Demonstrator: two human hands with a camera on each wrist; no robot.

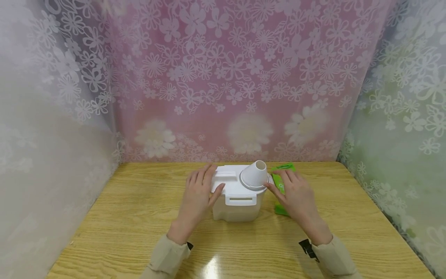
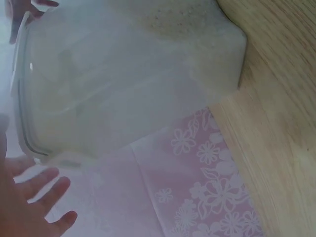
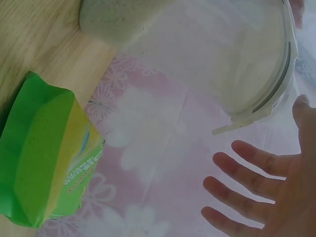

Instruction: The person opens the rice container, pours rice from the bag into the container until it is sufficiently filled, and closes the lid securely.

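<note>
A translucent plastic storage container [image 1: 237, 213] stands upright on the table, topped by a white lid [image 1: 226, 190] with a handle and a cone-shaped spout [image 1: 253, 176]. Pale grainy contents [image 2: 182, 19] show low inside it. At the lid's left side is my left hand [image 1: 196, 193], its thumb over the top edge and its fingers apart. On the other side my right hand [image 1: 297, 197] has its thumb by the spout's base. In the right wrist view its fingers [image 3: 247, 175] are spread, away from the container wall. Neither hand curls round the container.
Just right of the container, partly behind my right hand, lies a green and yellow packet [image 3: 34, 148]. The wooden table [image 1: 139, 217] carries both things. Flower-patterned curtains [image 1: 223, 77] hang at the back and on both sides.
</note>
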